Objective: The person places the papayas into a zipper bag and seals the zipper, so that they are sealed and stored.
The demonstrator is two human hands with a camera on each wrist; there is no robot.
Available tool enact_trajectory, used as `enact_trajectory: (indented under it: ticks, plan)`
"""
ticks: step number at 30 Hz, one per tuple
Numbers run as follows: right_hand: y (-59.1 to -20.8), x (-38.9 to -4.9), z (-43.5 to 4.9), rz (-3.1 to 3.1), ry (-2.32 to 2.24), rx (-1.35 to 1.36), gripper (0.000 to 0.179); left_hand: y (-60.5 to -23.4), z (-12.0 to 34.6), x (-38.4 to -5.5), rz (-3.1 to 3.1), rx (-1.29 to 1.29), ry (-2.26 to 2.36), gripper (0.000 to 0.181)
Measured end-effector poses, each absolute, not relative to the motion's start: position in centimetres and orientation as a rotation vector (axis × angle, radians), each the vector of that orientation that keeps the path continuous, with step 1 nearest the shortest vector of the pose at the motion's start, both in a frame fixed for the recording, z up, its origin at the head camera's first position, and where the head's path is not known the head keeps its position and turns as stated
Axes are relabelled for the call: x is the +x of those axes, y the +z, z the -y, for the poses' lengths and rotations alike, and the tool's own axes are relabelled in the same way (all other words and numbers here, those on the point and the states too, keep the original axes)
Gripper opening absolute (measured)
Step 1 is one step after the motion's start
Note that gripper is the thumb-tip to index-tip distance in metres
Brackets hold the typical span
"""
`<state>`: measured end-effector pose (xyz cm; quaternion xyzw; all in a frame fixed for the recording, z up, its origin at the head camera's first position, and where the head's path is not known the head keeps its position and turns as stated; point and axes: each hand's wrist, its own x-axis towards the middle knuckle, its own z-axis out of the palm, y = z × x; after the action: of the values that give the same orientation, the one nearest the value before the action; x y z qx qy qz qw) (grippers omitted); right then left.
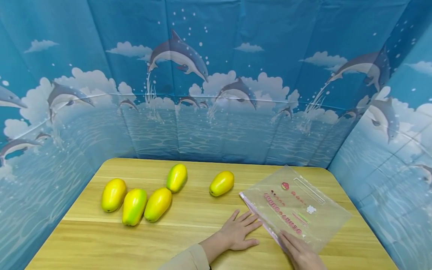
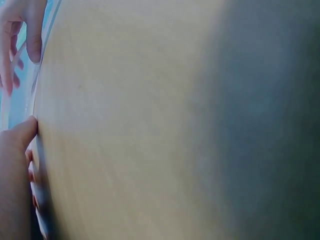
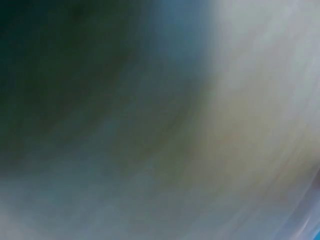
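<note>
A clear zip bag [image 1: 324,221] with pink strawberry prints lies flat on the right side of the table, its pink zip edge facing the hands. My left hand [image 1: 239,231] rests on the wood with fingers spread, the fingertips at that zip edge. My right hand [image 1: 300,251] lies at the lower end of the zip edge, fingers extended over the bag; part of it is cut off by the frame. In the left wrist view, the left hand [image 2: 15,165] and the right hand [image 2: 22,35] show at the left border. The right wrist view is too blurred to make out.
Several yellow-green mangoes stand left of the bag: one mango [image 1: 221,183] near it, another mango [image 1: 177,178] farther left, and a group with a mango [image 1: 114,195] at its end. A dolphin-print curtain [image 1: 216,127] surrounds the wooden table [image 1: 101,247].
</note>
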<state>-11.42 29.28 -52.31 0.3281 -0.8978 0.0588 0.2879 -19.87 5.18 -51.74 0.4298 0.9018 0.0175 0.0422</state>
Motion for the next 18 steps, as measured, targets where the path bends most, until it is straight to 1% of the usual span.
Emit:
enact_trajectory:
  ticks: [2,4,13,18]
  plan:
    - [-52.43,-11.69,-29.2,2.337,0.215,0.877,0.061,-51.69,-5.16,-19.85,-2.757,1.313,0.056,0.06]
    - [-52.56,-11.92,-29.15,2.287,0.269,0.869,0.056,-51.73,-5.16,-19.87,-2.755,1.315,0.06,0.06]
    - [-52.62,-11.85,-28.8,2.313,0.428,0.747,0.059,-51.98,-5.26,-19.99,-2.771,1.336,0.044,0.06]
    - [-52.81,-11.98,-28.85,2.304,0.486,0.75,0.056,-52.01,-5.22,-19.95,-2.771,1.328,0.03,0.06]
